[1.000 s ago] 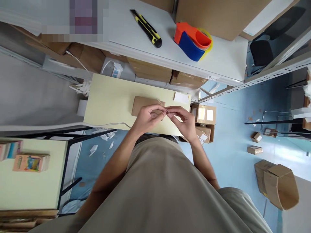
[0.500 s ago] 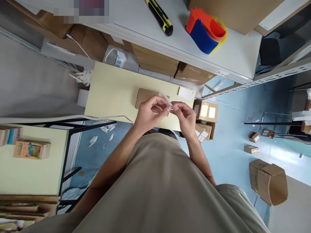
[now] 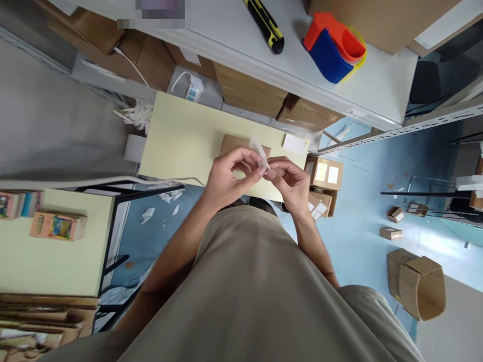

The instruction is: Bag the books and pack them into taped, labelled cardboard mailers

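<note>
Both hands meet above the pale table (image 3: 177, 136). Left hand (image 3: 225, 177) and right hand (image 3: 291, 182), fingers curled, pinch one thin translucent strip (image 3: 259, 151) between fingertips. Beneath: one flat brown box (image 3: 231, 143), one white label (image 3: 295, 143). Shelf: one knife (image 3: 264, 25), one tape dispenser (image 3: 334, 48).

At centre frame the left hand (image 3: 226, 178) and right hand (image 3: 290, 183) meet over the near edge of the small table (image 3: 177, 141), both pinching a paper slip (image 3: 259, 149) that stands up between them, right above the flat cardboard box (image 3: 236, 143) lying on the tabletop. To the right of that box, at the table's far right corner, lies a label (image 3: 295, 143), while behind the table, across the top of the frame, the shelf (image 3: 377, 85) carries a utility knife (image 3: 266, 25) with a tape dispenser (image 3: 334, 48) to its right. Lower left sits a second table (image 3: 49, 266) with a small book (image 3: 58, 226) on it, and on the floor at lower right stands an open carton (image 3: 417, 281).
</note>
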`<state>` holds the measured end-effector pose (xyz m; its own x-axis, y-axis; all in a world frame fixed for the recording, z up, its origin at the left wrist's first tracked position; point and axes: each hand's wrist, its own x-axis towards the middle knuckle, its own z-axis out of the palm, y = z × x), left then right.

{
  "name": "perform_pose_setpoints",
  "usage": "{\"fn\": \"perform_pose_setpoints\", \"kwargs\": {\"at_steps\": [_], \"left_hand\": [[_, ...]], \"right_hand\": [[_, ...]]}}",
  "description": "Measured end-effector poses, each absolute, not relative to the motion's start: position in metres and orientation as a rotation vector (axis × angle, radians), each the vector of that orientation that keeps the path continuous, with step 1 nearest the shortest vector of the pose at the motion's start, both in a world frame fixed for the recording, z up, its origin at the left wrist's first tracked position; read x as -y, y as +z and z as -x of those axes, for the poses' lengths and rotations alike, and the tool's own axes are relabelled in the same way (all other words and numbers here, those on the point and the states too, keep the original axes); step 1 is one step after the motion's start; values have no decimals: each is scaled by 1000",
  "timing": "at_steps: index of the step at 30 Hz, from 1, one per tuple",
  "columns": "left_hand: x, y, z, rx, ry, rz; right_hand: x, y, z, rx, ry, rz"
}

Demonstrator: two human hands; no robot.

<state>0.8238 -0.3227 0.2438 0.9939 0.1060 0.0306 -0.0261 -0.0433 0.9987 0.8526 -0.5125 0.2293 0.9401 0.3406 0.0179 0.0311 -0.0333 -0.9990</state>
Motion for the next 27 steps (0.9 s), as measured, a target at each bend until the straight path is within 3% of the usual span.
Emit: {"fn": "perform_pose_setpoints", "kwargs": {"at_steps": [20,27], "left_hand": [[322,244,-821,-50,81,-1416],[321,245,-824,-49,84,-1415]], "right_hand": [[523,228,-853,728,-195,1974],[524,225,-856,793,-198,2000]]}}
